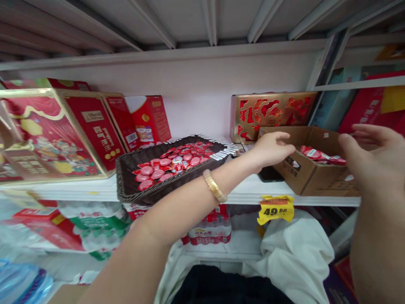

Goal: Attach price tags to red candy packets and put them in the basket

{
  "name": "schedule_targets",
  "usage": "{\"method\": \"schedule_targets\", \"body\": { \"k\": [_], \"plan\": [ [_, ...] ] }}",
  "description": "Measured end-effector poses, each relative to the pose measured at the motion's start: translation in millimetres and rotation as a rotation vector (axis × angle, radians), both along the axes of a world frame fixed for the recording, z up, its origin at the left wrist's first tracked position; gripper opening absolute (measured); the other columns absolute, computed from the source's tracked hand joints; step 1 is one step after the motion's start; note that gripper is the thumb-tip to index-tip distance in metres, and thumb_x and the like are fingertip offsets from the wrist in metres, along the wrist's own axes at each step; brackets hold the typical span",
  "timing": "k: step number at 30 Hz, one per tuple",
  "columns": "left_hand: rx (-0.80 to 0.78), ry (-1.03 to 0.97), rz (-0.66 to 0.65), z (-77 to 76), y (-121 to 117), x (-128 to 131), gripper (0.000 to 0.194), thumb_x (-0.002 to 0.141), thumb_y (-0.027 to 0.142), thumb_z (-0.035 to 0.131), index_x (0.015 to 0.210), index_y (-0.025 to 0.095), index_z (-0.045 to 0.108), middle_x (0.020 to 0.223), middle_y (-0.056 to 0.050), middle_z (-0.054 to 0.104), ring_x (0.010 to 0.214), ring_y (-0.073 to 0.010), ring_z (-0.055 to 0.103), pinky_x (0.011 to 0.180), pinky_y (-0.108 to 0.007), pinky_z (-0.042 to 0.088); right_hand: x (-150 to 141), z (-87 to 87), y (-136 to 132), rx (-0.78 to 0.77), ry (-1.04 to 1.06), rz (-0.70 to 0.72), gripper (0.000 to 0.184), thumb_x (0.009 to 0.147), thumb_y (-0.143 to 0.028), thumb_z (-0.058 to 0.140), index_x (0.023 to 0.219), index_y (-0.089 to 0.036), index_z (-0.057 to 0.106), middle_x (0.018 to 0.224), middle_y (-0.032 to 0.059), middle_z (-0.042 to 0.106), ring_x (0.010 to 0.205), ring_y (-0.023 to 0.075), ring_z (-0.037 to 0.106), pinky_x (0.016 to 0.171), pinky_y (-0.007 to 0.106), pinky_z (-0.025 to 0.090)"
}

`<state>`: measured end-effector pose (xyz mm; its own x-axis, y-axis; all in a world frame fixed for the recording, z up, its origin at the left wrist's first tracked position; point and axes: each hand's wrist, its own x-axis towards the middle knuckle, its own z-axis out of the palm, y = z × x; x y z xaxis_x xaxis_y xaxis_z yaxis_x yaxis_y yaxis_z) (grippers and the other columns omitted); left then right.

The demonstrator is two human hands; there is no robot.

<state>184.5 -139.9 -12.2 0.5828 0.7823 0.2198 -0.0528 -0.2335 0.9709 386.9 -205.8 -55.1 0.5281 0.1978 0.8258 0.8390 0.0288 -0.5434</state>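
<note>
My left hand point(272, 147), with a gold bangle point(215, 186) on its wrist, reaches across to the left edge of an open cardboard box point(325, 179). Its fingers are apart and nothing shows in them. On the other side of the box is my right hand point(376, 154), thumb and fingers spread, with nothing visible in it. Several red packets point(321, 155) lie inside the box between the two hands. Below my left forearm stands a dark woven basket point(126, 179) holding many red, round wrapped pieces point(169, 162). White strips point(224, 151) line its back and right rim.
Red and gold gift boxes point(80, 131) stand on the white shelf point(243, 194) at left. A gold patterned box point(272, 112) leans at the back. A yellow price tag point(276, 210) hangs from the front edge. Bottle packs point(210, 230) sit below, and shelf beams point(211, 23) run overhead.
</note>
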Motion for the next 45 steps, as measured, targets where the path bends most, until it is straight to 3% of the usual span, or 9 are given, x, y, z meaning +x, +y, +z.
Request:
{"method": "schedule_targets", "body": {
  "k": [4, 7, 8, 13, 18, 25, 36, 42, 45],
  "plan": [
    [0.362, 0.054, 0.083, 14.5, 28, -74, 0.027, 0.074, 0.005, 0.059, 0.098, 0.008, 0.073, 0.087, -0.01, 0.071, 0.072, -0.016, 0.067, 0.075, -0.032, 0.053, -52, -13.2, 5, -0.018, -0.036, 0.255, 0.03, 0.085, -0.035, 0.067, 0.107, -0.016, 0.074, 0.099, 0.0158, 0.074, 0.077, 0.0218, 0.067, 0.07, 0.035, 0.05],
    [0.511, 0.518, 0.394, 27.7, 57, -132, 0.032, 0.079, 0.012, 0.057, 0.107, 0.01, 0.072, 0.086, -0.006, 0.071, 0.064, -0.0113, 0.063, 0.069, -0.026, 0.05, -99, -16.3, 19, -0.058, -0.168, 0.405, 0.017, 0.083, -0.033, 0.067, 0.089, -0.019, 0.075, 0.086, 0.0084, 0.074, 0.076, 0.0208, 0.066, 0.073, 0.034, 0.049],
    [0.506, 0.615, 0.406, 28.0, 67, -149, 0.031, 0.076, 0.012, 0.06, 0.104, 0.01, 0.073, 0.083, -0.006, 0.072, 0.063, -0.0117, 0.062, 0.068, -0.025, 0.048, -112, -17.8, 25, -0.086, -0.219, 0.453, 0.014, 0.083, -0.032, 0.067, 0.085, -0.02, 0.074, 0.083, 0.0067, 0.073, 0.075, 0.0206, 0.066, 0.072, 0.034, 0.049],
    [0.501, 0.961, 0.338, 1.1, 96, -200, 0.011, 0.065, 0.022, 0.071, 0.074, 0.016, 0.075, 0.058, 0.002, 0.067, 0.06, -0.0136, 0.059, 0.062, -0.023, 0.043, -163, -29.9, 56, -0.215, -0.391, 0.621, 0.014, 0.085, -0.031, 0.065, 0.085, -0.021, 0.075, 0.082, 0.0057, 0.073, 0.08, 0.0224, 0.065, 0.078, 0.036, 0.047],
    [0.547, 1.207, 0.277, -25.7, 104, -203, 0.023, 0.076, 0.037, 0.068, 0.072, 0.015, 0.072, 0.065, -0.002, 0.068, 0.072, -0.0188, 0.064, 0.066, -0.025, 0.045, -186, -37.5, 73, -0.306, -0.464, 0.63, 0.012, 0.083, -0.029, 0.07, 0.089, -0.021, 0.076, 0.086, 0.0071, 0.072, 0.083, 0.0242, 0.064, 0.08, 0.037, 0.045],
    [0.531, 1.393, 0.248, -38.6, 104, -191, 0.037, 0.093, 0.036, 0.06, 0.125, 0.017, 0.057, 0.126, -0.01, 0.06, 0.107, -0.0244, 0.062, 0.088, -0.045, 0.055, -195, -43.1, 87, -0.369, -0.508, 0.583, 0.011, 0.08, -0.027, 0.074, 0.091, -0.023, 0.077, 0.087, 0.0071, 0.071, 0.085, 0.0242, 0.061, 0.081, 0.037, 0.043],
    [0.464, 1.289, 0.269, -48.3, 110, -196, 0.037, 0.093, 0.037, 0.059, 0.124, 0.016, 0.058, 0.125, -0.01, 0.06, 0.106, -0.0245, 0.062, 0.088, -0.045, 0.055, -200, -44.3, 99, -0.307, -0.481, 0.581, 0.014, 0.087, -0.024, 0.064, 0.081, -0.021, 0.076, 0.08, 0.0076, 0.068, 0.081, 0.0236, 0.059, 0.078, 0.037, 0.042],
    [0.407, 1.147, 0.267, -38.4, 114, -212, 0.037, 0.067, 0.017, 0.075, 0.103, 0.012, 0.069, 0.085, -0.001, 0.071, 0.082, -0.0201, 0.066, 0.068, -0.025, 0.049, -204, -38.0, 98, -0.191, -0.425, 0.585, 0.016, 0.089, -0.023, 0.061, 0.081, -0.019, 0.074, 0.077, 0.0062, 0.068, 0.077, 0.0212, 0.061, 0.076, 0.034, 0.045],
    [0.374, 1.046, 0.274, -23.7, 108, -224, 0.037, 0.063, 0.021, 0.073, 0.099, 0.014, 0.072, 0.077, 0.0, 0.071, 0.076, -0.0177, 0.065, 0.063, -0.023, 0.046, -204, -36.0, 86, -0.077, -0.361, 0.63, 0.013, 0.088, -0.023, 0.063, 0.08, -0.019, 0.073, 0.076, 0.0049, 0.068, 0.073, 0.0186, 0.062, 0.072, 0.031, 0.046]
  ]
}}
